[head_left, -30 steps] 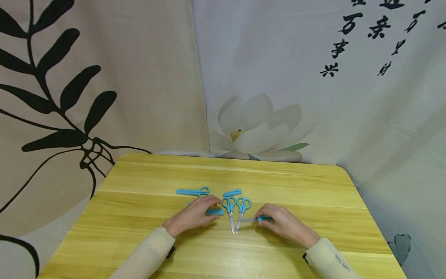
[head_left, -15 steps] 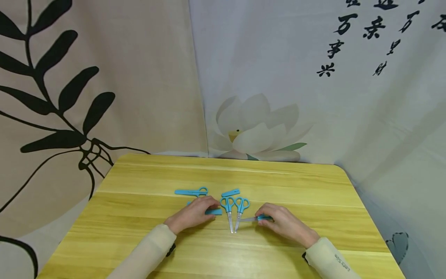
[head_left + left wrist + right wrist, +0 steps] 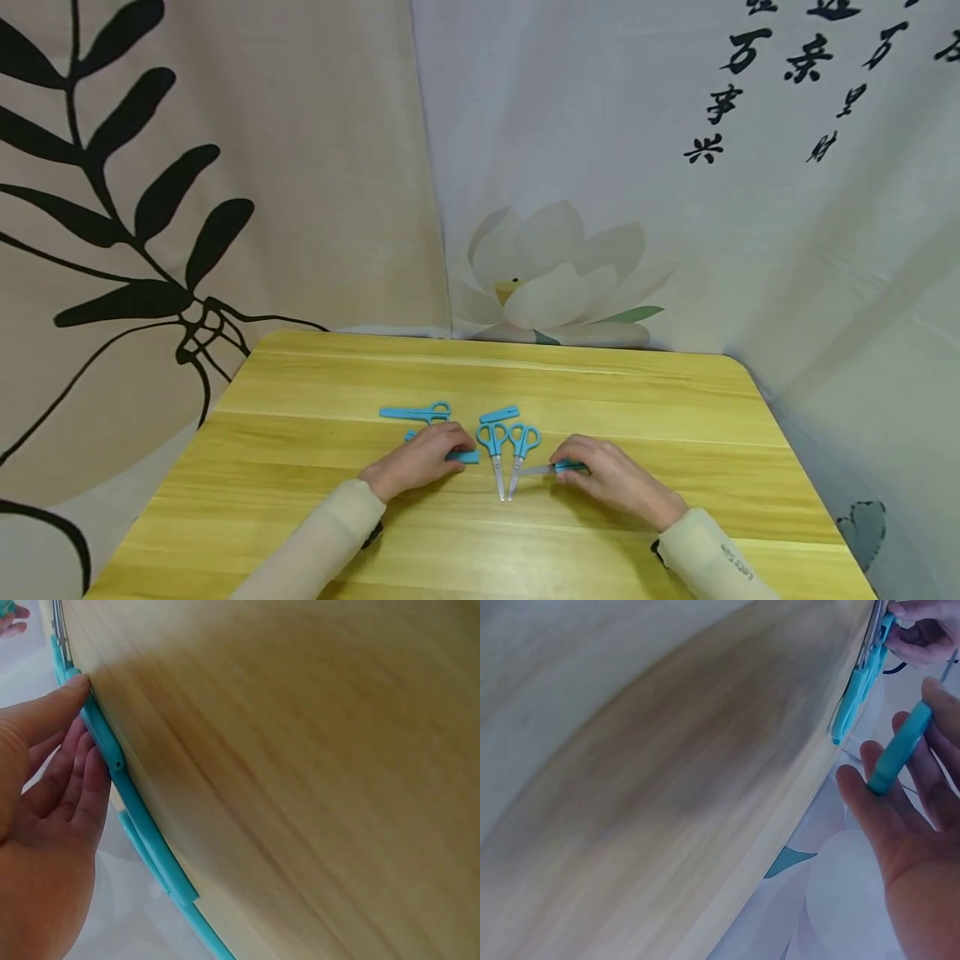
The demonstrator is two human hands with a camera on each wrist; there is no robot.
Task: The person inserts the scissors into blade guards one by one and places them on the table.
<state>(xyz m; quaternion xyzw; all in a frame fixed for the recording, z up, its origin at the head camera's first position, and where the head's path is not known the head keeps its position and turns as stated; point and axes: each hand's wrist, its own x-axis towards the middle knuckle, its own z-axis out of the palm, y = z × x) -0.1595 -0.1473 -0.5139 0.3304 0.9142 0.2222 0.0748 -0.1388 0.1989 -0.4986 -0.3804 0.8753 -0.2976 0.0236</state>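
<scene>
My left hand (image 3: 420,460) pinches a blue scissor cap (image 3: 467,457) lying on the wooden table; in the left wrist view the thumb rests on a blue piece (image 3: 101,735) with fingers beside it. My right hand (image 3: 617,479) holds scissors by their blue handle (image 3: 572,467), seen in the right wrist view as a blue piece (image 3: 900,750), with the blade (image 3: 536,470) pointing left. Between the hands lie two uncapped scissors, one left (image 3: 492,442) and one right (image 3: 523,442), blades toward me. Part of another blue item (image 3: 409,435) is hidden behind my left hand.
Capped blue scissors (image 3: 408,413) lie behind my left hand. A loose blue cap (image 3: 499,414) sits just behind the two uncapped scissors. The wooden table (image 3: 480,542) ends at a printed curtain (image 3: 345,167) at the back.
The left thumb and fingers have drawn slightly closer together at the blue cap. My right hand keeps its hold on the scissors, almost still.
</scene>
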